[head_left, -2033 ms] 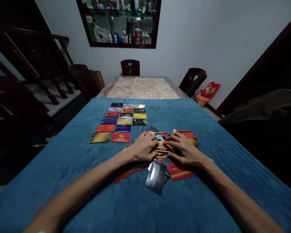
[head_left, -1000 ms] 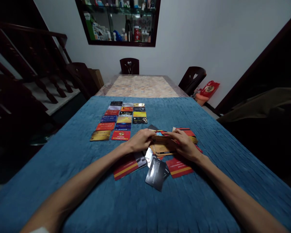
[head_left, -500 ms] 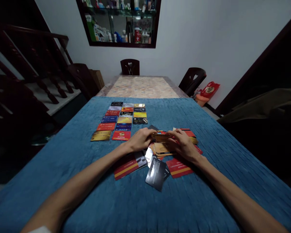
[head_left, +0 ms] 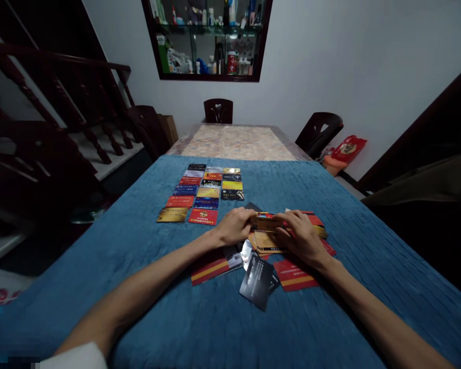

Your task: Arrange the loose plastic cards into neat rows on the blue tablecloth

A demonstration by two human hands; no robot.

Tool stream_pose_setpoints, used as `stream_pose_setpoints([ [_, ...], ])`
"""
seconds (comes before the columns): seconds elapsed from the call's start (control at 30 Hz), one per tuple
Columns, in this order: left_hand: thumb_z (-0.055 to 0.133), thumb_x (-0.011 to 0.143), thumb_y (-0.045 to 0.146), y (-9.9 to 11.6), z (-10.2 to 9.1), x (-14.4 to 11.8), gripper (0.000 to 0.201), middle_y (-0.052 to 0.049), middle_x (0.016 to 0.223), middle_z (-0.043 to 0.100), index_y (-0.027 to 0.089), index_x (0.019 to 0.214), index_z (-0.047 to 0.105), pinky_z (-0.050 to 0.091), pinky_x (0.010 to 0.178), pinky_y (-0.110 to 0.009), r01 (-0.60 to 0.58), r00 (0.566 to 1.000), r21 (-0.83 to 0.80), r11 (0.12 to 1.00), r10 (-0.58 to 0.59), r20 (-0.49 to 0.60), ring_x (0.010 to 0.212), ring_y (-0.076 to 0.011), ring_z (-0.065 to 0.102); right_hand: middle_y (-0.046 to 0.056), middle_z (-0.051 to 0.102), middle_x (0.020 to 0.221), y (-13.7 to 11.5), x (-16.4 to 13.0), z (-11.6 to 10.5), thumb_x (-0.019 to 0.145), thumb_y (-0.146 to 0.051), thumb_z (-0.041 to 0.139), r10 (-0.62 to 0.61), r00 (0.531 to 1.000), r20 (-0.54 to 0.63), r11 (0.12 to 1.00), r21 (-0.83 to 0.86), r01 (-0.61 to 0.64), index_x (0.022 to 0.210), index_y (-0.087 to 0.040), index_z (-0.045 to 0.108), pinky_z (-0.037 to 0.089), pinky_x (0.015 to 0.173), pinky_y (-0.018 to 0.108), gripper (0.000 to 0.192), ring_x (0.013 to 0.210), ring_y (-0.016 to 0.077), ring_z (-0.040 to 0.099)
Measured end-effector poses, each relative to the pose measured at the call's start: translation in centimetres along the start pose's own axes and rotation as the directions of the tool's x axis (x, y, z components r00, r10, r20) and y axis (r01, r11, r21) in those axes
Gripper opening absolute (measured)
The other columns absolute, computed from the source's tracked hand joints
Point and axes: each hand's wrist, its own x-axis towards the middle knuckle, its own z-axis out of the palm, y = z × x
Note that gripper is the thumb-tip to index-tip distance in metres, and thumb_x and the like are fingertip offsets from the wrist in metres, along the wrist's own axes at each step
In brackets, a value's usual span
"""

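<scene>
Gold card (head_left: 268, 224), possibly several: between hands | long axis: left-right | left hand (head_left: 235, 226), right hand (head_left: 301, 237): gripping opposite ends | nearer: neither

The one camera sits on the person's head, at the near end of the table (head_left: 246, 139), facing forward along its length and tipped down. The left hand (head_left: 235, 225) and right hand (head_left: 302, 237) lie below mid-view, fairly near the lens, with cards (head_left: 269, 241) about them. The view is wide, taking in the railing (head_left: 61, 57) at its left and, farthest off, the cabinet (head_left: 207, 78), cut by the top edge.
</scene>
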Motion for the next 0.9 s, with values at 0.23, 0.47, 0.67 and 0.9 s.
stream_pose_setpoints([
  [0.23, 0.049, 0.085, 0.007, 0.3, 0.1, -0.1, 0.031, -0.011, 0.099, 0.071, 0.012, 0.109, 0.066, 0.052, 0.083, -0.034, 0.033, 0.999, -0.021, 0.999, -0.033, -0.013, 0.092, -0.0221, 0.066, 0.011, 0.066, 0.107, 0.2, -0.2, 0.6, 0.092, -0.021, 0.055, -0.063, 0.998, -0.022, 0.995, -0.073, 0.061, 0.124, -0.022, 0.055, 0.049, 0.085, 0.046, 0.032, 0.097, 0.0280, 0.057],
  [0.47, 0.049, 0.084, 0.008, 0.7, 0.2, -0.2, 0.029, -0.011, 0.099, 0.071, 0.013, 0.108, 0.064, 0.052, 0.083, -0.034, 0.014, 0.999, -0.020, 1.000, -0.014, -0.035, 0.093, -0.0226, 0.065, 0.011, 0.063, 0.108, 0.3, -0.2, 0.7, 0.091, -0.019, 0.055, -0.115, 0.990, -0.079, 0.985, -0.142, 0.103, 0.129, -0.022, 0.051, 0.050, 0.083, 0.045, 0.039, 0.097, 0.0277, 0.057],
  [0.67, 0.048, 0.084, 0.007, 1.4, 0.2, -0.4, 0.026, -0.010, 0.097, 0.071, 0.013, 0.105, 0.063, 0.052, 0.082, -0.034, 0.002, 0.998, -0.012, 1.000, -0.002, -0.060, 0.090, -0.0221, 0.065, 0.013, 0.060, 0.109, 0.3, -0.4, 0.6, 0.090, -0.020, 0.057, -0.119, 0.990, -0.078, 0.981, -0.161, 0.106, 0.129, -0.020, 0.052, 0.049, 0.085, 0.046, 0.039, 0.099, 0.0287, 0.055],
  [0.9, 0.048, 0.083, 0.007, 1.3, 0.4, -0.4, 0.028, -0.010, 0.100, 0.071, 0.013, 0.108, 0.061, 0.051, 0.083, -0.034, -0.022, 0.998, 0.011, 1.000, 0.022, -0.053, 0.091, -0.0223, 0.065, 0.014, 0.059, 0.110, 0.5, -0.5, 0.5, 0.090, -0.020, 0.056, -0.124, 0.988, -0.094, 0.973, -0.207, 0.102, 0.127, -0.020, 0.052, 0.049, 0.083, 0.045, 0.038, 0.098, 0.0285, 0.055],
])
